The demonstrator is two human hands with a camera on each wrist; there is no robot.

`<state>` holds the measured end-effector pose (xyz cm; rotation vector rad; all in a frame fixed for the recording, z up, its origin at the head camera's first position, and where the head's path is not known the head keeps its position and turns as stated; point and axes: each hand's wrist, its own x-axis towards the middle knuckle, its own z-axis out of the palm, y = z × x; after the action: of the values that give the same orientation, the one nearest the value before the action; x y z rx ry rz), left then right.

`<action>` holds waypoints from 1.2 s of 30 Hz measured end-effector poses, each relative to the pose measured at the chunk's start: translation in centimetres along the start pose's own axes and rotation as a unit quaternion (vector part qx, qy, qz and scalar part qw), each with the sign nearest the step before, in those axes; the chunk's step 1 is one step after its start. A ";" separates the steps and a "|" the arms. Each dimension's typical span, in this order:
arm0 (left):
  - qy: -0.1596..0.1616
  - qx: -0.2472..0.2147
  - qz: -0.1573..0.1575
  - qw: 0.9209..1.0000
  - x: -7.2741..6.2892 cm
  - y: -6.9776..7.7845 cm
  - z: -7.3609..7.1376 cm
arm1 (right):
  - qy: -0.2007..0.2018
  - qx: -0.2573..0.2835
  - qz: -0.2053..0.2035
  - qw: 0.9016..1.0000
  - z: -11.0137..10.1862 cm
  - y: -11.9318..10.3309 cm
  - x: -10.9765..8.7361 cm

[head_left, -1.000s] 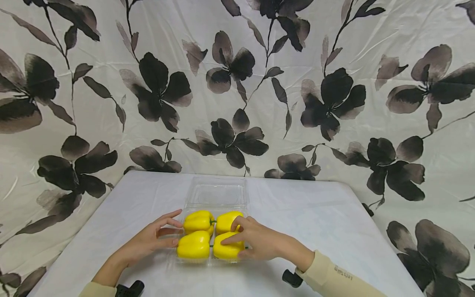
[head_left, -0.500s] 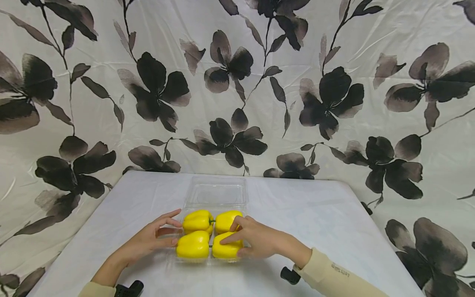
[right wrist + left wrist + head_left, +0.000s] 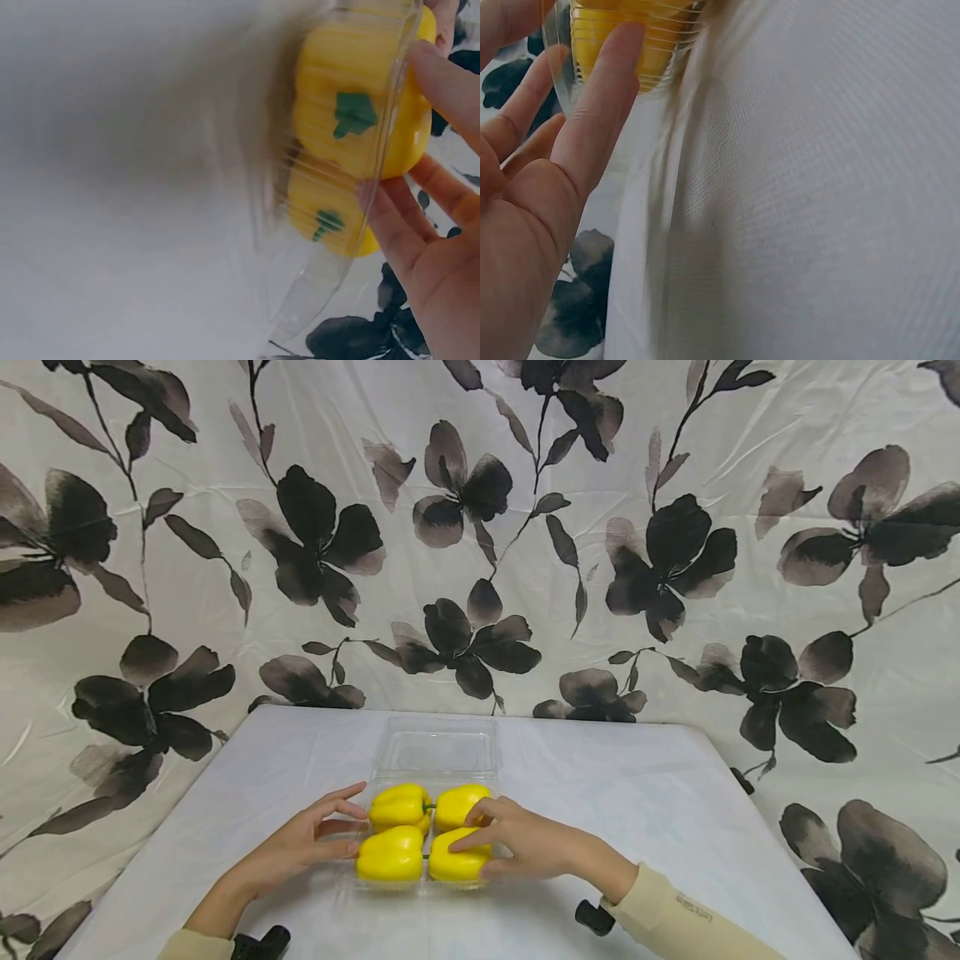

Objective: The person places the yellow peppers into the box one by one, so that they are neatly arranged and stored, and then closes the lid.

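Note:
Several yellow bell peppers with green stems sit in two rows in a clear plastic clamshell container (image 3: 311, 289), its lid (image 3: 437, 752) folded back behind. My left hand (image 3: 300, 841) is at the container's left side, fingers spread. In the left wrist view its straight finger (image 3: 604, 97) touches or nearly touches the ribbed wall. My right hand (image 3: 528, 843) is at the right side, its index finger on the front right pepper (image 3: 455, 866) and the thumb by that pepper's right end. In the right wrist view the fingers (image 3: 394, 229) look extended along the rim. The front left pepper (image 3: 390, 856) lies nearest my left thumb.
The container stands on a table with a white cloth (image 3: 615, 793). Behind the table hangs a white curtain (image 3: 570, 635) printed with dark flowers. A black wrist device (image 3: 594, 917) hangs under the right forearm, and another black device (image 3: 262, 943) is at the left wrist.
My right wrist has shifted very slightly. The hands, peppers and container otherwise hold their places.

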<state>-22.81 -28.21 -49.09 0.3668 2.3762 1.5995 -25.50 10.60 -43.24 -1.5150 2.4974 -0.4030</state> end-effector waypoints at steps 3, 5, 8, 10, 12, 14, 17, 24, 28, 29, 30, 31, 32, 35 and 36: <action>0.001 0.002 0.000 1.000 0.0 0.0 0.0 | -0.001 0.020 0.001 1.000 -0.2 0.1 -0.3; 0.001 0.003 0.001 1.000 0.0 0.0 0.0 | -0.002 0.039 0.005 0.999 -0.4 0.2 -0.5; 0.002 0.004 0.002 1.000 0.0 0.0 0.0 | 0.001 0.069 0.014 0.998 -0.9 0.3 -0.8; 0.002 0.005 0.002 1.000 0.0 0.0 0.0 | 0.005 0.078 0.021 0.997 -1.1 0.4 -1.0; 0.002 0.005 0.001 1.000 0.1 0.1 0.0 | 0.010 0.082 0.028 0.996 -1.3 0.6 -1.1; 0.003 0.006 -0.001 1.000 0.1 0.1 0.1 | 0.016 0.080 0.035 0.996 -1.6 0.8 -1.2; 0.006 0.006 -0.004 1.000 0.1 0.1 0.1 | 0.026 0.079 0.038 0.996 -2.1 1.0 -1.3; 0.005 0.005 -0.004 1.000 0.1 0.1 0.1 | 0.055 0.098 0.046 0.993 -3.3 2.5 -0.8; 0.005 0.004 -0.003 1.000 0.0 0.1 0.1 | 0.077 0.118 0.055 0.988 -3.9 3.6 -0.2; 0.005 0.004 -0.003 1.000 0.0 0.1 0.1 | 0.084 0.119 0.061 0.987 -4.0 4.0 0.0; 0.004 0.005 -0.003 1.000 0.0 0.1 0.1 | 0.090 0.122 0.066 0.986 -4.1 4.3 0.2; 0.004 0.006 -0.003 1.000 0.0 0.1 0.1 | 0.097 0.127 0.071 0.985 -4.1 4.6 0.3; 0.004 0.006 -0.002 1.000 0.0 0.1 0.1 | 0.103 0.131 0.079 0.983 -4.2 4.9 0.5; 0.003 0.007 -0.003 1.000 0.0 0.0 0.1 | 0.119 0.147 0.103 0.977 -4.1 5.8 1.1; 0.004 0.007 -0.003 1.000 0.0 0.0 0.1 | 0.123 0.153 0.109 0.974 -4.1 6.1 1.3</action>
<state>-22.78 -28.16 -49.10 0.3572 2.3921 1.5860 -32.39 12.64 -41.40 -1.1197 2.5917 -0.9371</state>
